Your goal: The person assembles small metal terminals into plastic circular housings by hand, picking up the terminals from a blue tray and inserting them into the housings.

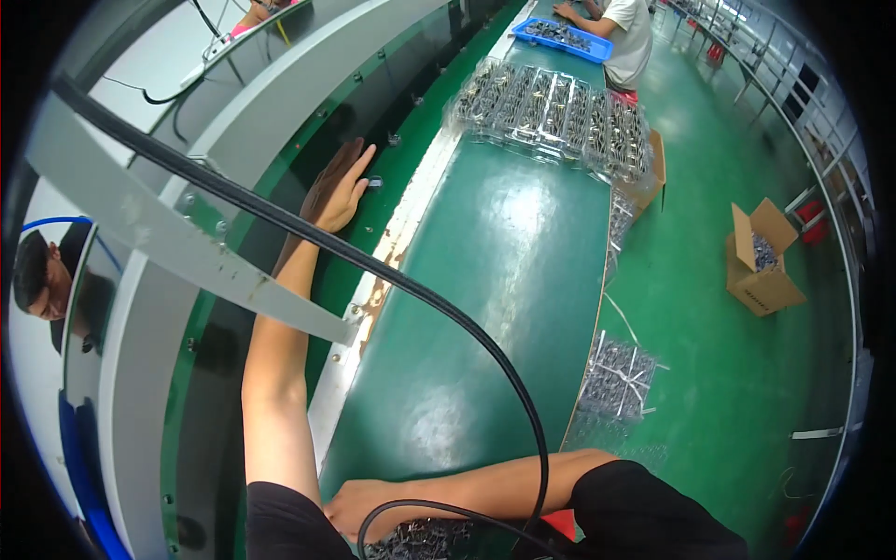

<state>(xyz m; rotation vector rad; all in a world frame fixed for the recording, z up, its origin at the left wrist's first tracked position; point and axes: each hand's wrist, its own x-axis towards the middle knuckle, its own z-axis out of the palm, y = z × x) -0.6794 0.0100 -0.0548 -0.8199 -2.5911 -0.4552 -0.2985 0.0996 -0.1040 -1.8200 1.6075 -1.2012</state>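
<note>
My left hand (347, 198) reaches far forward over the dark green conveyor belt (347, 271), its fingers stretched out and empty. Just right of its fingertips lies a small clear-and-metal part (375, 182), apart from the hand. My right forearm crosses the near end of the green work surface (504, 271). At its end, my right hand (359, 509) is low, beside a heap of small dark metal parts (420, 539). Its fingers are mostly hidden, so I cannot see whether it holds anything. A black cable hangs across the view in front of my arms.
A grey metal bracket (187, 243) slants over the belt. Stacked clear trays of metal parts (551, 112) stand at the far end, before a blue tray (565, 39) and a co-worker (630, 42). Bundled trays (616, 378) and an open carton (761, 261) are at right. Another person sits left.
</note>
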